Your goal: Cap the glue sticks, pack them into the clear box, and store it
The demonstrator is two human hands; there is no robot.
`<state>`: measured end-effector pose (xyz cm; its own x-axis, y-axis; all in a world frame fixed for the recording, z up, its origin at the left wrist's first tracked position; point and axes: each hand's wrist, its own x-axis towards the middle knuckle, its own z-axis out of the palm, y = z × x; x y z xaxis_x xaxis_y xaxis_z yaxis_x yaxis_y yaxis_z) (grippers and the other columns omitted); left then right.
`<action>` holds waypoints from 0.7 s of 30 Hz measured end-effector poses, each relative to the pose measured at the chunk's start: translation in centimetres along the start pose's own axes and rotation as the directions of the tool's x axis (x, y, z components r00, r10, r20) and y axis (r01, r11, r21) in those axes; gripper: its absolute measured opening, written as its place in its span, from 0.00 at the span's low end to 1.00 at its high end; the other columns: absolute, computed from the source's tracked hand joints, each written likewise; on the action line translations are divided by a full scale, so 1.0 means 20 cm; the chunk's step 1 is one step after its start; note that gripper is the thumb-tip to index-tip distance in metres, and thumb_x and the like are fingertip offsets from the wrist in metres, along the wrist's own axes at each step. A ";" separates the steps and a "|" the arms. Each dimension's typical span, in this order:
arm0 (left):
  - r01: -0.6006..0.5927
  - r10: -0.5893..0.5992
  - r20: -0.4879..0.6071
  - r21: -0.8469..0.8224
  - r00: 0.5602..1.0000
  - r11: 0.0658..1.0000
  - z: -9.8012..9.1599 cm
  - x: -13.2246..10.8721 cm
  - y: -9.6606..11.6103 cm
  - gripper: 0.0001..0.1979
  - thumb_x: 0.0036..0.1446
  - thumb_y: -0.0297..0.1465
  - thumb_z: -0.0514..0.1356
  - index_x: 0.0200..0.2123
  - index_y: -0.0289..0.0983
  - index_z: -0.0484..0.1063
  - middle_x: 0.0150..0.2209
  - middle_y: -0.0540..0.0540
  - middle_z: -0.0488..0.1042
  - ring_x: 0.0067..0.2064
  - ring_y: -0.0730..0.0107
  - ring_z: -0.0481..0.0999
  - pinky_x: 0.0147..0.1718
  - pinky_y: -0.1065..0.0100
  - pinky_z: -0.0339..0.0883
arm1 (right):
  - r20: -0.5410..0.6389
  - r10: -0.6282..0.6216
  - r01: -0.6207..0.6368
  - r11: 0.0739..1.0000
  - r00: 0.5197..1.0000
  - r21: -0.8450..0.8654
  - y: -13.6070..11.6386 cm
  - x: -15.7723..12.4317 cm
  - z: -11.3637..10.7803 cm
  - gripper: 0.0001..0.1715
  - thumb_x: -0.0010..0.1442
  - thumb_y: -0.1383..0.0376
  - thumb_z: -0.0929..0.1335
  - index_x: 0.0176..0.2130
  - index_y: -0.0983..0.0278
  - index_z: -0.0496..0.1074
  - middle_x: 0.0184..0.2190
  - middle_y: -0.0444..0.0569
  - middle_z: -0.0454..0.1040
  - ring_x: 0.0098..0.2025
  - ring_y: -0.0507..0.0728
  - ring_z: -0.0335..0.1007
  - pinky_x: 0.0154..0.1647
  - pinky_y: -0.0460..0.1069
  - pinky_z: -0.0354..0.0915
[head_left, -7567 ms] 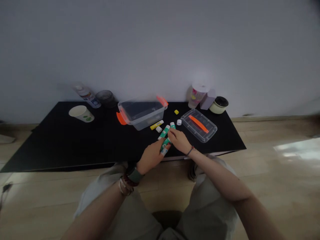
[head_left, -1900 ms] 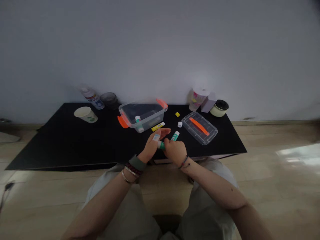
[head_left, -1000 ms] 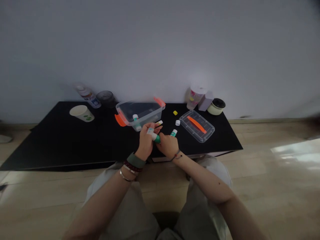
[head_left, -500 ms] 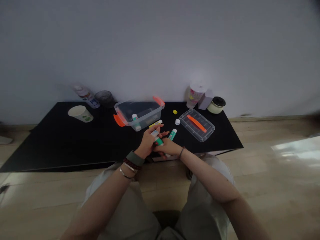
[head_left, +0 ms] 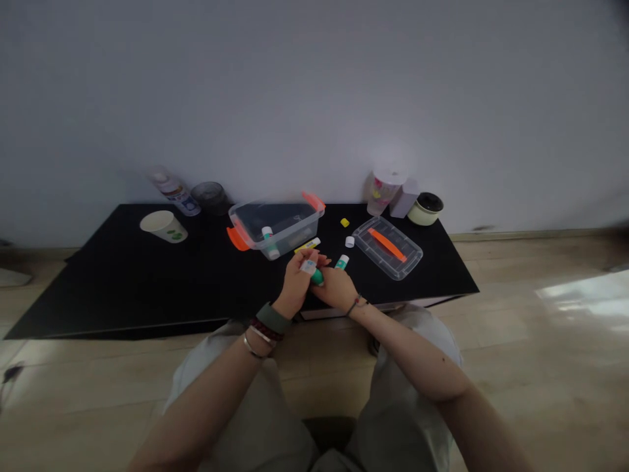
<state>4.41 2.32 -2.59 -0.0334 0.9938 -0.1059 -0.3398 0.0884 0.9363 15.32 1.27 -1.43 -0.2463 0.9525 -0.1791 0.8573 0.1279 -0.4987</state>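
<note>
My left hand point(head_left: 296, 286) and my right hand point(head_left: 338, 290) meet over the near edge of the black table point(head_left: 122, 282), both closed round one green-and-white glue stick point(head_left: 314, 272). The left fingers pinch its white end; the right hand grips the green body. A second green glue stick point(head_left: 341, 262) lies on the table just beyond my right hand. A third one point(head_left: 268, 241) leans inside the clear bin with orange handles point(head_left: 246, 226). A yellow stick point(head_left: 307, 245) lies in front of the bin, with a white cap point(head_left: 349, 241) and a yellow cap point(head_left: 344, 223) to its right.
The bin's clear lid with an orange handle point(head_left: 389, 247) lies at the right. Along the wall stand a paper cup point(head_left: 164, 226), a bottle point(head_left: 175, 193), a dark jar point(head_left: 209, 195), a plastic cup point(head_left: 382, 188), a small box point(head_left: 404, 199) and a pale bowl point(head_left: 425, 208).
One green glue stick has gone from the table into the bin. Both hands have since taken up another stick and keep turning it between them; the view shifts slightly.
</note>
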 end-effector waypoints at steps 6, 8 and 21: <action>0.131 -0.128 0.097 -0.028 0.987 0.991 -0.02 -0.02 0.04 0.22 0.47 0.45 0.70 0.39 0.37 0.72 0.26 0.50 0.76 0.39 0.60 0.82 0.38 0.65 0.73 | 0.268 -0.097 -0.055 0.859 0.958 0.510 0.03 0.00 0.03 0.05 0.56 0.69 0.68 0.28 0.64 0.67 0.17 0.39 0.68 0.21 0.51 0.69 0.26 0.44 0.64; 0.184 -0.178 0.127 -0.039 0.976 0.982 -0.04 -0.02 0.05 0.24 0.46 0.45 0.70 0.41 0.37 0.72 0.24 0.51 0.75 0.38 0.59 0.82 0.35 0.66 0.72 | 0.375 -0.140 -0.158 0.736 0.916 0.658 0.04 -0.01 0.03 0.08 0.56 0.71 0.68 0.27 0.64 0.64 0.14 0.36 0.64 0.16 0.48 0.63 0.22 0.43 0.62; -0.059 0.010 0.291 0.159 0.957 0.986 -0.11 -0.08 0.16 0.26 0.48 0.36 0.71 0.49 0.39 0.69 0.50 0.38 0.78 0.54 0.55 0.77 0.54 0.55 0.69 | 0.261 -0.166 -0.160 0.459 0.951 0.874 0.05 0.01 -0.02 0.07 0.59 0.67 0.68 0.38 0.64 0.65 0.29 0.39 0.69 0.30 0.49 0.69 0.36 0.45 0.68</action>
<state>1.29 0.94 -0.12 0.2377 0.9713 0.0055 -0.1836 0.0393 0.9822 16.19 1.67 -1.67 -0.4943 0.8125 -0.3090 0.0374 -0.3352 -0.9414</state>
